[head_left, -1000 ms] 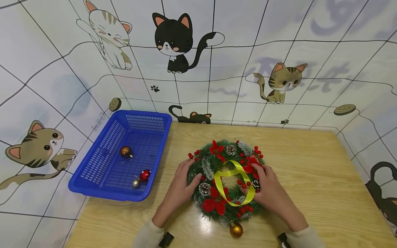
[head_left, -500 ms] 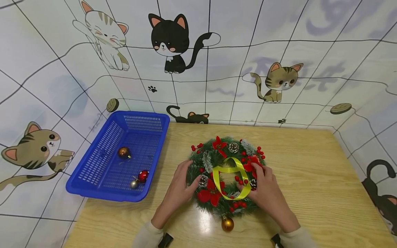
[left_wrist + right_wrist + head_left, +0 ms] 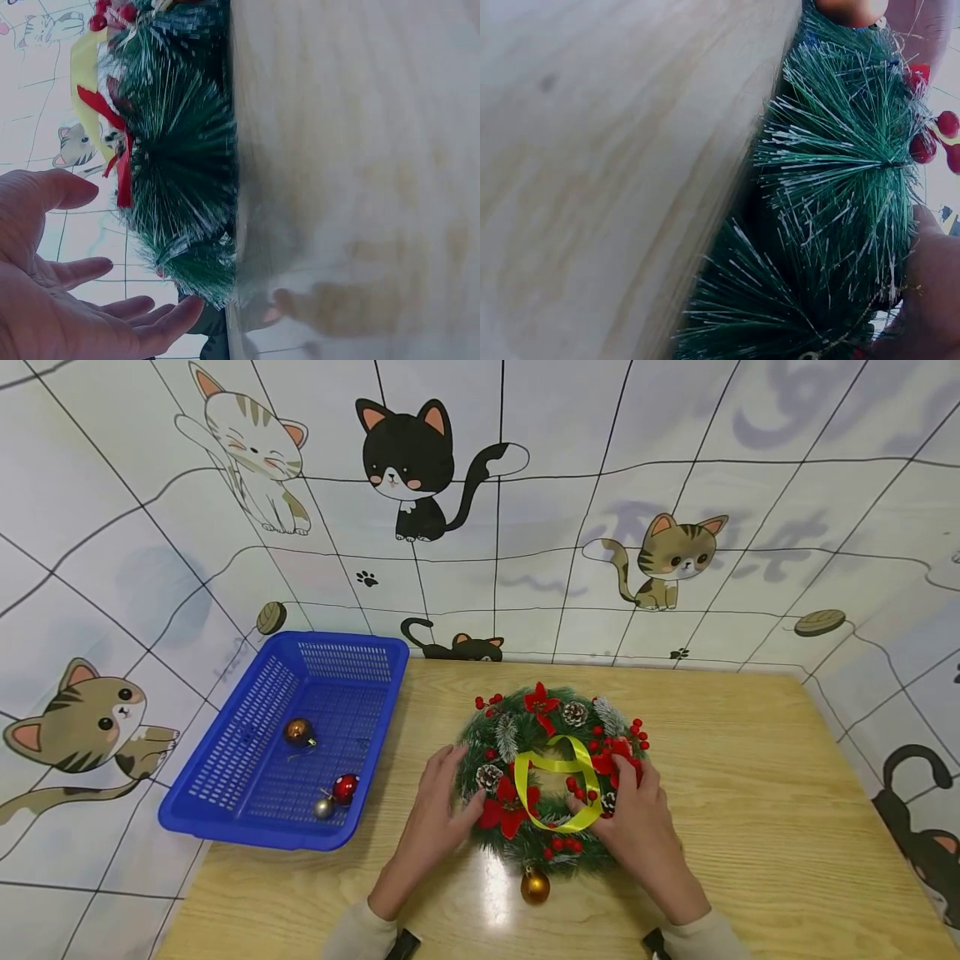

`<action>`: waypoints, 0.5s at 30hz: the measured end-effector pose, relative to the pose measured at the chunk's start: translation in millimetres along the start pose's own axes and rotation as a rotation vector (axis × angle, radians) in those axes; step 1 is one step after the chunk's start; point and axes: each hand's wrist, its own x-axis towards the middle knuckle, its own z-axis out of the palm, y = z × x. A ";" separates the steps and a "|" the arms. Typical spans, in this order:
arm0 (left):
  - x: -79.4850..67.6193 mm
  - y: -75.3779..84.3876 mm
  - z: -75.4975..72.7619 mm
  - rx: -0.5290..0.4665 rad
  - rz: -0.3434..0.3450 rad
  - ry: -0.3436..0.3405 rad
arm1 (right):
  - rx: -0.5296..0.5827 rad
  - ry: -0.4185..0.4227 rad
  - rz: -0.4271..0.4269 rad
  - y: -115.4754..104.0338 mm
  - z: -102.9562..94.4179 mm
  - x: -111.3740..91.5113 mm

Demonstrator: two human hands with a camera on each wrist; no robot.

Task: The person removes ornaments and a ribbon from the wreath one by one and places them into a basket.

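Wreath (image 3: 528, 737) lies flat on the tabletop (image 3: 750, 777) (yellow ribbon (image 3: 555, 766) looped on top); left hand (image 3: 442, 802), angled inward, spreads loosely beside its edge, right hand (image 3: 633, 810) grips the opposite side.

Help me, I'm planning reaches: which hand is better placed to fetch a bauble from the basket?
Likely the left hand: it is nearer the blue basket, while the right hand grips the wreath farther away.
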 end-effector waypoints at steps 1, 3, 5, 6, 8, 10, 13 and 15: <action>-0.9 0.6 0.4 0.000 0.008 0.007 | -0.001 0.003 0.004 -0.7 0.6 0.3; -2.6 1.6 1.4 0.010 0.023 0.020 | -0.005 0.012 0.007 -2.1 1.2 0.3; -4.2 2.6 2.5 0.025 0.043 0.040 | -0.010 0.023 0.000 -3.2 1.5 -0.2; -4.8 3.4 3.1 0.032 0.058 0.052 | -0.011 0.028 -0.005 -3.6 1.5 -0.7; -5.9 5.5 4.5 0.046 0.100 0.077 | -0.011 0.036 -0.017 -4.2 1.0 -2.0; -6.6 7.8 6.2 0.041 0.148 0.098 | -0.005 0.048 -0.027 -4.5 1.0 -3.6; -8.1 11.1 8.6 0.015 0.204 0.123 | 0.006 0.079 -0.055 -3.9 2.6 -5.8; -9.3 12.4 10.1 -0.003 0.221 0.139 | 0.012 0.124 -0.093 -2.7 4.6 -6.9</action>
